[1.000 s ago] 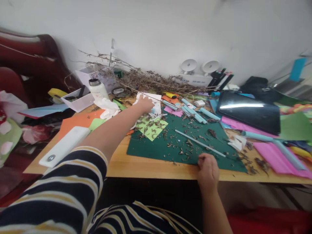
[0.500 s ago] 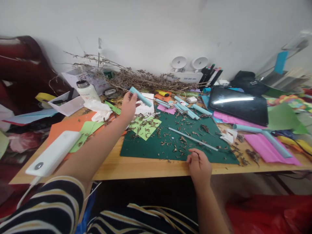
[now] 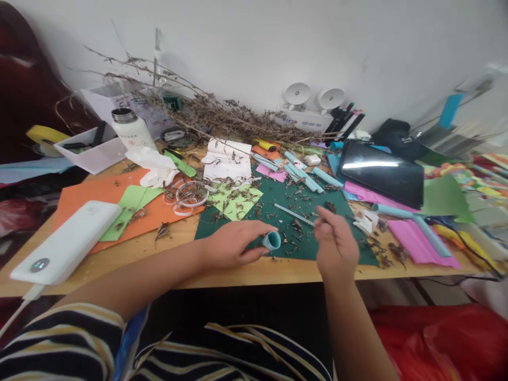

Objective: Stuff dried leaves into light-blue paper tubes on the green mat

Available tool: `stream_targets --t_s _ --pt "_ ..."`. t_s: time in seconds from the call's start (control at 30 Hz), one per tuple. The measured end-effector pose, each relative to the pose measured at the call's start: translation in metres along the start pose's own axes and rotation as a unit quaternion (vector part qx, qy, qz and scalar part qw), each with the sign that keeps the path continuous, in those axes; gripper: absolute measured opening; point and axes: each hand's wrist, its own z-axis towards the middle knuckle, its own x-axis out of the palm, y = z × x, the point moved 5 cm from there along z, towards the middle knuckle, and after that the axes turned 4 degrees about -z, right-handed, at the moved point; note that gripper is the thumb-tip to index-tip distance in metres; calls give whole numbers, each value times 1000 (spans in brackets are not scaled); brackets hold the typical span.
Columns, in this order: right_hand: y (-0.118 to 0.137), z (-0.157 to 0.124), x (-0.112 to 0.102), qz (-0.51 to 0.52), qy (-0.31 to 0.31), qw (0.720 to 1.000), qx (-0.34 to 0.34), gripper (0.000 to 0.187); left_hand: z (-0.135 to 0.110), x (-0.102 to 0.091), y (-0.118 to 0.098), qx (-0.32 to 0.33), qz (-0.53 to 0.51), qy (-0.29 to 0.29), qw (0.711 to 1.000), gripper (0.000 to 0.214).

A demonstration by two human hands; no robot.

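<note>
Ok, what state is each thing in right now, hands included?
Blue tube: rolled, near end open
Left hand: gripping that tube
Right hand: curled; cannot tell whether it holds anything
Bottle: standing, uncapped
Power bank: display lit, cable plugged in
White box: open-topped
Tissue: crumpled
White paper: creased
Green mat: flat, littered with dried bits
</note>
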Motion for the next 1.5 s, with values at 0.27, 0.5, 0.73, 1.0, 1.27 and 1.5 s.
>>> stream_targets --t_s 0.27,0.5,0.73,1.0,1.27,1.5 --pt "41 15 35 62 153 983 -85 18 3 8 14 -140 -42 39 989 36" --pt "51 21 35 -46 212 963 -162 9 11 9 16 -216 -125 9 968 17" --pt "67 25 41 -90 244 940 -223 13 5 26 23 -205 -297 24 932 12" --pt "85 25 44 -124 309 901 -280 20 3 29 27 -176 -375 10 910 16" --pt "86 20 48 -192 368 851 -323 15 1 26 26 -174 -389 15 905 15" --pt "36 49 -7 -83 143 976 -145 17 -2 30 29 -194 -417 18 888 16"
